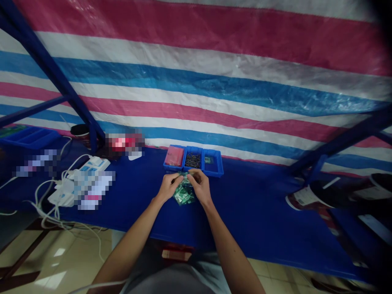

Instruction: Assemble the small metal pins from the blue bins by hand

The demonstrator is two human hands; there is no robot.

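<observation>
My left hand and my right hand meet at the middle of the blue table, thumbs facing each other. Pinched between them is a small clear plastic packet with something greenish in it; the fingers partly hide it. Just below, on the tabletop, lies a pile of shiny green packets. Beyond my fingertips stand joined blue bins: one with red-pink packets, one with dark screws or similar small metal pieces, and one with a greenish packet at its back.
White power strips with tangled cables lie at the left. A dark cup stands behind them. Another tub is at the right. Blue metal braces rise before a striped tarp. The table has its front edge near my body.
</observation>
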